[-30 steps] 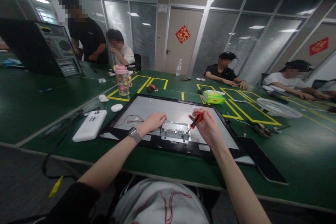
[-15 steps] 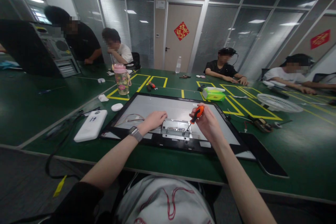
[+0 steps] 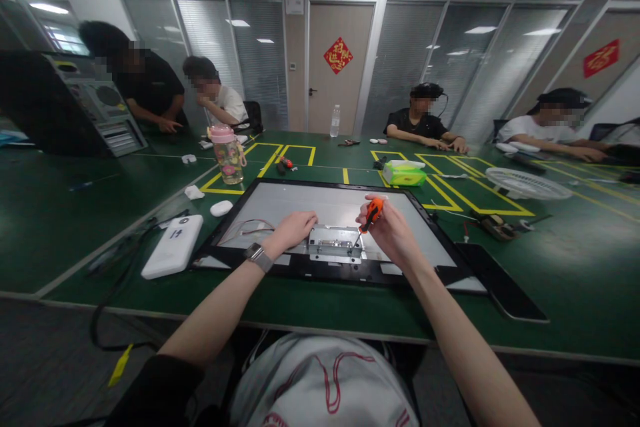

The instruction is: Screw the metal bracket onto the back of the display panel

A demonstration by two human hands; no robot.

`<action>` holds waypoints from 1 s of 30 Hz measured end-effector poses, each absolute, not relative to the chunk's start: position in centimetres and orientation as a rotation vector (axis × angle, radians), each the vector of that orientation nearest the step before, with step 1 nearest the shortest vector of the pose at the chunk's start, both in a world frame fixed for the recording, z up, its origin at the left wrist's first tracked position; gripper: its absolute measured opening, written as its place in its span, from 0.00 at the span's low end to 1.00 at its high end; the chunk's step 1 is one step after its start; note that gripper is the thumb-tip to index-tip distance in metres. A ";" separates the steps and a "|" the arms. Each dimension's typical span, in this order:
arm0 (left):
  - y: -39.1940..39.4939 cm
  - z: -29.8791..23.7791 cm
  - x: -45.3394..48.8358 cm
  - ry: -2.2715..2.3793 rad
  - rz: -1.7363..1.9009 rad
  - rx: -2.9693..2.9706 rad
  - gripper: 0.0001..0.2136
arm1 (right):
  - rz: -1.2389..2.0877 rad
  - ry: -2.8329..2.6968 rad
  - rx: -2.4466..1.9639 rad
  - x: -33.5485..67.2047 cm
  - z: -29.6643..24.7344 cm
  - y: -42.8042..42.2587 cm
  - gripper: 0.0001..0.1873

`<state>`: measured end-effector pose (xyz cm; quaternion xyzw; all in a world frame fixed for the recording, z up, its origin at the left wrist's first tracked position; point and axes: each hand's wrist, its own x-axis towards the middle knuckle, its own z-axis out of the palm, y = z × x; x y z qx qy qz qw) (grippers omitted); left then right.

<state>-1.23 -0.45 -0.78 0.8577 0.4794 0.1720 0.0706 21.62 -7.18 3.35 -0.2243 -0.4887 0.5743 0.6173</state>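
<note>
Screwdriver alignment at the right end of the metal bracket.
With my right hand [image 3: 393, 233], I am holding the orange-and-black screwdriver [image 3: 373, 213], fingers closed around its handle. The tool is leaning, its handle up and to the right, its shaft pointing down, leftward and toward me. The metal bracket [image 3: 330, 242] is lying below and left of this grip, near the close edge of the flat panel [image 3: 300, 197], its long axis running left to right. My right hand is standing nearer the bracket's right end, where the tip is meeting or almost meeting it; I cannot tell which. My left hand [image 3: 289, 233] is lying palm-down beside the left end; whether its fingers are gripping is not visible.
</note>
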 end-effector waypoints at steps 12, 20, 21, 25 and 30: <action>-0.7 -0.6 -1.2 1.475 0.497 2.601 0.15 | 1.254 -1.162 -0.469 20.4 2.8 -6.9 0.17; -0.7 -0.7 -1.2 1.477 0.496 2.604 0.15 | 1.265 -1.225 -0.543 21.0 2.8 -7.0 0.20; -0.7 -0.7 -1.2 1.478 0.496 2.605 0.16 | 1.237 -1.235 -0.554 21.1 2.8 -7.0 0.20; -0.6 -0.8 -1.2 1.477 0.480 2.606 0.16 | 1.177 -1.237 -0.562 21.2 2.8 -6.8 0.20; -0.5 -0.9 -1.1 1.473 0.488 2.612 0.16 | 1.284 -1.162 -0.467 20.6 3.1 -7.1 0.17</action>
